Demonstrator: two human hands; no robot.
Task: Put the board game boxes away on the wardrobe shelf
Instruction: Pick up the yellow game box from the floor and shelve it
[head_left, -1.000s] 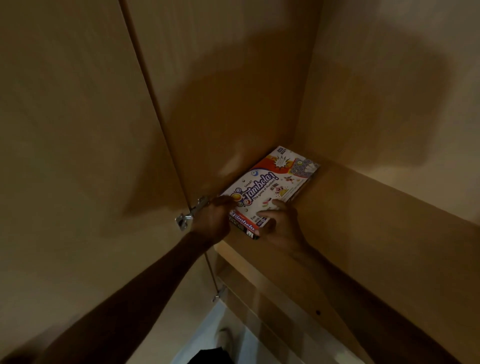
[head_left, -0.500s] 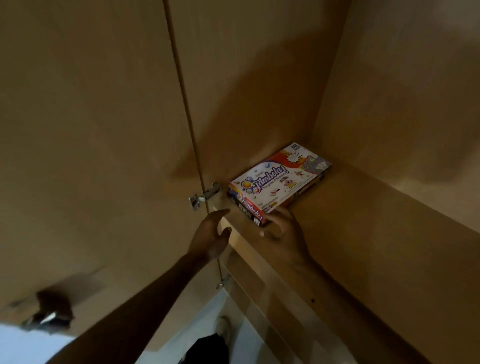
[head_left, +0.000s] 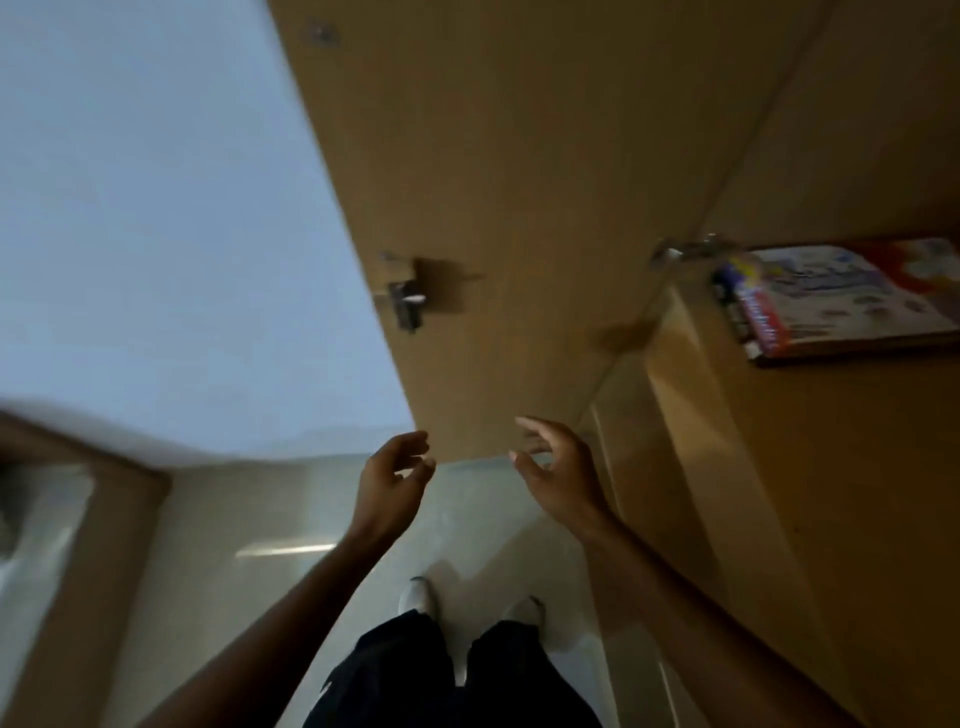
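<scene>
The board game box (head_left: 841, 299) lies flat on the wardrobe shelf (head_left: 831, 441) at the far right, near the shelf's front edge. Both hands hang empty in front of the open wardrobe door (head_left: 493, 208), well apart from the box. The left hand (head_left: 390, 480) and right hand (head_left: 558, 467) each have fingers loosely curled and spread, gripping nothing.

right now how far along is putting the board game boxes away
Done: one board game box lies flat on the wardrobe shelf. In hand: nothing; the left hand and right hand are open and empty, away from the shelf. Left: no other boxes are in view; the wardrobe door is open.
</scene>
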